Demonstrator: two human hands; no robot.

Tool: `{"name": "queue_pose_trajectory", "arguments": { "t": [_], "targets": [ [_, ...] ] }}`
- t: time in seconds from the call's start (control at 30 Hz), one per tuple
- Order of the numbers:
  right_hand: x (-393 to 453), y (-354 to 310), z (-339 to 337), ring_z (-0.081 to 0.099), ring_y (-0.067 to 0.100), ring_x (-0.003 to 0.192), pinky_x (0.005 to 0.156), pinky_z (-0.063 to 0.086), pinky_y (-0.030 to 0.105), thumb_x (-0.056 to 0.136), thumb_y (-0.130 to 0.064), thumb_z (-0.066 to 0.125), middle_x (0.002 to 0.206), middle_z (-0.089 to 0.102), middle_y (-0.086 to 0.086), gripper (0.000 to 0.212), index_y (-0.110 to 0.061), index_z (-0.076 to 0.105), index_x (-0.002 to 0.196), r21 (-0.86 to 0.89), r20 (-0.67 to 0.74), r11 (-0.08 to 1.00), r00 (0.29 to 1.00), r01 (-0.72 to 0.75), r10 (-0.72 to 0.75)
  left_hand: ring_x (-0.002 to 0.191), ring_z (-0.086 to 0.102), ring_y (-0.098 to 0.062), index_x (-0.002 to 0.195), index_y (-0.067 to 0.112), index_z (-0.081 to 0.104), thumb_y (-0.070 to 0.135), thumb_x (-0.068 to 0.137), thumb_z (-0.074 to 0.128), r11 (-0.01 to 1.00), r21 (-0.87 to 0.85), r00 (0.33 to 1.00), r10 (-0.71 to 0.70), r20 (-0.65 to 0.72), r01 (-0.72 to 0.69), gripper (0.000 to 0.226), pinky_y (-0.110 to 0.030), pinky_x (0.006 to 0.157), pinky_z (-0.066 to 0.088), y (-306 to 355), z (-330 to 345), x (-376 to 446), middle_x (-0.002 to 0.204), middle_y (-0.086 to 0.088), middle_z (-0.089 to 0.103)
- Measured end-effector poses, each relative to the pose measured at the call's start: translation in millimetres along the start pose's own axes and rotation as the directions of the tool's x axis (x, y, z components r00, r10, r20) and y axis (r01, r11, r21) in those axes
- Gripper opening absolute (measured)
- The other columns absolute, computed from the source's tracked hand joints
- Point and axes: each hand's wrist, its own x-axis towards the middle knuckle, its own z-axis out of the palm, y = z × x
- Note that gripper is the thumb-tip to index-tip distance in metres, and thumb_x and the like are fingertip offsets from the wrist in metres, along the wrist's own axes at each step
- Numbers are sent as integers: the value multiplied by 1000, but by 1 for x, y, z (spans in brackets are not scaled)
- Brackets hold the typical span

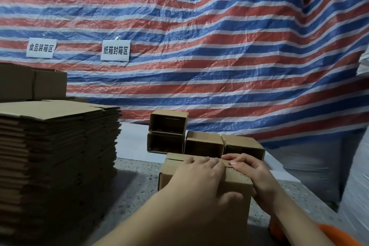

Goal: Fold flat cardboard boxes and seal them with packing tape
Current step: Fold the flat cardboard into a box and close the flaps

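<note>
Right, both hands were flat on the box [207, 191] on the worktop [135, 185], left hand [199, 177] and right hand [253, 170] uncurled, clamping nothing, fingertips meeting over the flap seam running left-to-right beneath them.

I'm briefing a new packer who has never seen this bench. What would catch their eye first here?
First, the red, white and blue striped tarp filling the whole background, with two white paper signs pinned to it at left. Next, the tall stack of flat cardboard at left. At bottom centre, the left hand and right hand press on a box.
</note>
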Motion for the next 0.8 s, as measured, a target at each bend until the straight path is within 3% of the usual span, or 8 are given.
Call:
{"name": "queue_pose_trajectory", "arguments": {
  "t": [0.2,0.3,0.37,0.43,0.53,0.6,0.7,0.8],
  "targets": [
    [0,-6,0,69,23,105,85,57,36,89,-30,64,110,74,0,22,-17,79,97,-71,-15,996,998,-57,56,139,36,-13,143,30,39,62,97,33,1000,9,991,13,-135,-12,57,-37,114,26,0,8,-2,151,9,42],
    [-1,-19,-14,67,16,106,92,54,39,102,-39,50,111,72,-4,26,-28,73,108,-291,-117,948,988,-128,98,138,37,-13,143,33,39,62,96,34,1000,2,990,4,-143,-4,55,-36,113,28,-1,8,-3,150,11,42],
    [-9,-29,-36,65,10,97,86,54,35,103,-48,46,105,68,-9,23,-35,65,104,-665,-149,724,982,-185,115,136,38,-12,141,35,40,63,96,34,1000,-8,986,-3,-165,2,53,-35,111,30,0,9,-4,149,13,43],
    [-26,-33,-61,62,6,82,71,52,27,98,-56,49,90,64,-11,26,-33,61,96,-928,-163,310,973,-208,165,134,40,-12,139,35,43,62,96,33,1000,-17,983,-3,-186,0,52,-35,109,32,0,9,-5,146,13,46],
    [-60,-25,-84,49,1,73,57,36,22,92,-68,42,93,59,-17,38,-36,57,106,-964,-267,-55,935,-261,233,134,41,-13,139,34,44,61,96,33,1000,-30,981,-8,-191,2,51,-35,110,32,0,10,-5,146,12,47],
    [-80,-12,-92,46,7,79,60,35,24,88,-77,37,112,64,-12,49,-34,57,99,-946,-320,-128,917,-297,237,135,40,-14,139,35,43,61,96,34,999,-36,981,-11,-193,5,51,-36,110,32,0,10,-5,147,12,46],
    [-102,1,-98,46,4,72,54,31,19,83,-84,37,89,55,-13,54,-31,46,73,-931,-357,-176,901,-321,246,133,42,-13,136,34,46,61,96,34,1000,-29,979,-5,-205,-1,50,-36,109,33,-1,12,-5,144,12,49],
    [-110,10,-99,54,4,78,62,40,20,82,-81,45,84,53,-14,50,-32,52,85,-936,-350,-128,899,-328,261,132,43,-12,135,34,47,62,96,34,999,-34,976,-3,-216,-5,49,-35,109,33,-1,13,-4,143,13,50]
  ]
}}
